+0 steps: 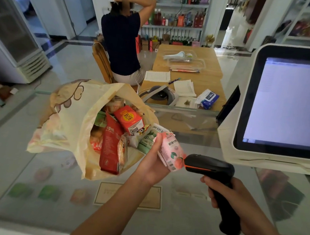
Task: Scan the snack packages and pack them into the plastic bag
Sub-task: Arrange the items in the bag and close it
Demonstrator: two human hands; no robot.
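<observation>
Pink pouch [171, 152] slanted, barcode end toward scanner [209, 167]

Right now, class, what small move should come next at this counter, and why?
Probably drop the pink pack into the bag. The scanner in the right hand already points at its barcode, and the left hand holds it just beside the open bag.

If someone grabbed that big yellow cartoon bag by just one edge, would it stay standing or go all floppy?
Probably floppy: the thin cream-yellow plastic bag is crumpled and slumped on the glass counter. It likely weighs a fair bit, being stuffed with snack packs like the tall red pouch. Lifted by one edge, its wide-open mouth might spill them.
</observation>
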